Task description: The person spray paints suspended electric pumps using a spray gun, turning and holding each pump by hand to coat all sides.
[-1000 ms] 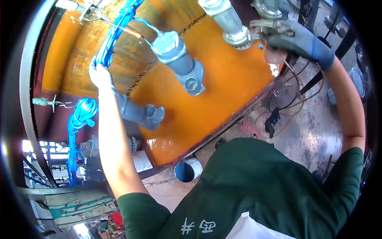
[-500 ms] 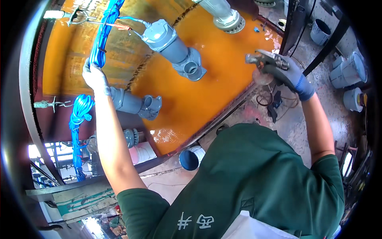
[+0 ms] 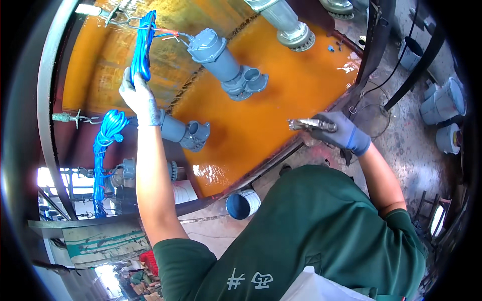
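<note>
My left hand (image 3: 138,98), in a pale glove, is closed round the lower end of a bundle of blue cable (image 3: 143,45) at the upper left. The cable runs to a grey-blue submersible pump (image 3: 218,57), which hangs tilted from a hook. In my gloved right hand (image 3: 341,131) is a metal spray gun (image 3: 314,124), its nozzle end turned left toward the pumps. That hand's fingers are wrapped round the handle, which is mostly hidden.
A second pump (image 3: 183,131) hangs below my left wrist, with another blue cable bundle (image 3: 108,140) beside it. A third pump (image 3: 283,25) hangs at the top. Orange-stained sheeting (image 3: 261,125) lies behind them. Buckets (image 3: 442,103) stand at the right; another bucket (image 3: 243,203) is near my knees.
My right hand has come left and nearer, and the spray gun has swung to point left. My left hand still grips the cable bundle, now slightly farther right in the view.
</note>
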